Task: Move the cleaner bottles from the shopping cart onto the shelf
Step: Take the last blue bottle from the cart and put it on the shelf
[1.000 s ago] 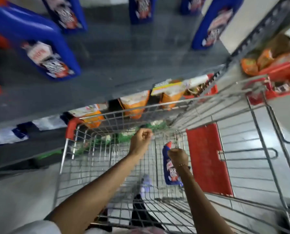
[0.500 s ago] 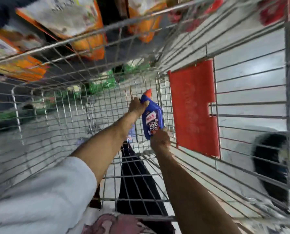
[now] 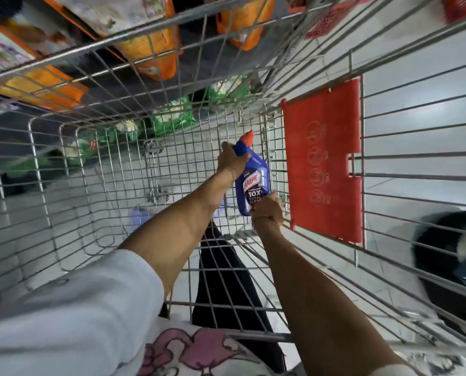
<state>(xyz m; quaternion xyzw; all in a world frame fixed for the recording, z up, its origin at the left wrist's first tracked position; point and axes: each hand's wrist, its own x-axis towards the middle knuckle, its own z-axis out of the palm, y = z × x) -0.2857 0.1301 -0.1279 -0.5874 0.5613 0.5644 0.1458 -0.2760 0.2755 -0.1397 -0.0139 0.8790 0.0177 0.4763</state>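
Observation:
Deep inside the wire shopping cart (image 3: 71, 202), a blue cleaner bottle (image 3: 253, 180) with an orange-red cap and a white and red label stands near the cart's right side. My left hand (image 3: 230, 161) is closed around its neck just below the cap. My right hand (image 3: 268, 210) grips the bottle's base from below. Both arms reach down into the basket. No other bottle shows in the cart.
A red plastic flap (image 3: 325, 164) hangs on the cart's right wall beside the bottle. Orange and green packets (image 3: 150, 42) fill lower shelves beyond the cart's front. A dark shoe (image 3: 448, 264) shows on the floor at the right, outside the wire.
The view dropped from the shelf of blue bottles down into the cart. My left hand went from the cart's rim to the bottle's neck, and the bottle now sits more upright in both hands.

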